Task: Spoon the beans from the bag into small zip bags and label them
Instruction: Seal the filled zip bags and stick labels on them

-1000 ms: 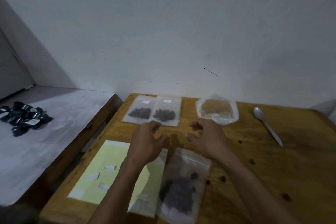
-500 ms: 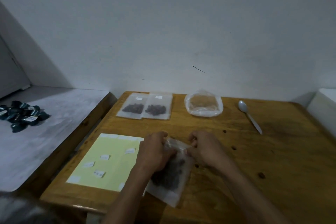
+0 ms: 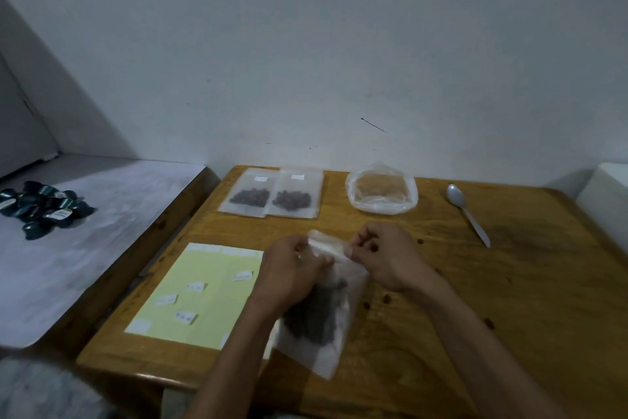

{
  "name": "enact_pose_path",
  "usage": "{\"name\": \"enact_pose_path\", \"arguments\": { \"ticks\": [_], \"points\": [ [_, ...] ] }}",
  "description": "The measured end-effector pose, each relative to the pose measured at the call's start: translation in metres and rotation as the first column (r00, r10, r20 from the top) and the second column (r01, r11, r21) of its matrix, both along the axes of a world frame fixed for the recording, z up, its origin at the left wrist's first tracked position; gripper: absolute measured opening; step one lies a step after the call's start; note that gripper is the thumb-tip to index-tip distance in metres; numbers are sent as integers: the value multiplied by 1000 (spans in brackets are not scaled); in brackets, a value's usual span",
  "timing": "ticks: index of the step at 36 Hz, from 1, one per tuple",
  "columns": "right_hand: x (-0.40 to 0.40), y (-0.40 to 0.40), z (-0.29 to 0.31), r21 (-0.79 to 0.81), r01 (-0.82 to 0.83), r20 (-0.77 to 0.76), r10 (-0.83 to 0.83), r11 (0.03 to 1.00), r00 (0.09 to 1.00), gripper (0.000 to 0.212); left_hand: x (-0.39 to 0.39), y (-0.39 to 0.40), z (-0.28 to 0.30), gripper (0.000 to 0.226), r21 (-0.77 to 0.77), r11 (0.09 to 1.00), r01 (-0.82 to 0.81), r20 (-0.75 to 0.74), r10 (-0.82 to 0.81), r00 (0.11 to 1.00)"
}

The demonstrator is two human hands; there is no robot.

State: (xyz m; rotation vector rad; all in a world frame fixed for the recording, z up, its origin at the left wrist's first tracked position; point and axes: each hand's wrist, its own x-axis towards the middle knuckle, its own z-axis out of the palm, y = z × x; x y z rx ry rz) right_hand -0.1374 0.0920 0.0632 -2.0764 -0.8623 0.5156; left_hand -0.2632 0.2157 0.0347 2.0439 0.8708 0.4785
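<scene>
— So, where are the hands?

— Both are at the top edge of a small zip bag (image 3: 319,313) holding dark beans. The left hand (image 3: 292,269) pinches the bag's mouth at its left end, fingers curled in; the right hand (image 3: 384,255) pinches the same edge at its right end, thumb and fingertips pressed together on the plastic.

— And the bag itself?

— It hangs tilted from the two hands down toward the person, its lower corner over the near part of the wooden tabletop (image 3: 509,299). Whether that corner touches the wood I cannot tell.

— What lies around them?

— Left of the left hand, a pale yellow label sheet (image 3: 204,296) lies flat with a few small white labels (image 3: 185,316) on it. Beyond the left hand, near the wall, two filled zip bags (image 3: 272,192) lie side by side, edges overlapping, each with a white label at the top. Beyond the right hand sits a clear plastic bag (image 3: 380,194), open and looking nearly empty. Farther right of the right hand lies a white plastic spoon (image 3: 467,211), well apart from both hands. A few loose beans (image 3: 387,298) dot the wood just near the right wrist.

— Anything else?

— Far left of the left hand, a heap of dark green capsules (image 3: 44,208) rests on a grey surface (image 3: 102,231).
</scene>
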Motion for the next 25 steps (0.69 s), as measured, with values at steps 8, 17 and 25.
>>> {"name": "enact_pose_path", "arguments": {
  "ticks": [8,17,25],
  "points": [
    [-3,-1,13,302,46,-296,48,952,954,26,-16,6,21,25,-385,922,-29,352,176,919],
    [-26,22,31,438,107,-498,142,893,855,32,-61,4,43,27,-574,813,103,450,207,869],
    [-63,68,32,450,-12,-381,204,893,902,16,-111,20,46,20,-616,785,-67,454,424,784]
  ]
}}
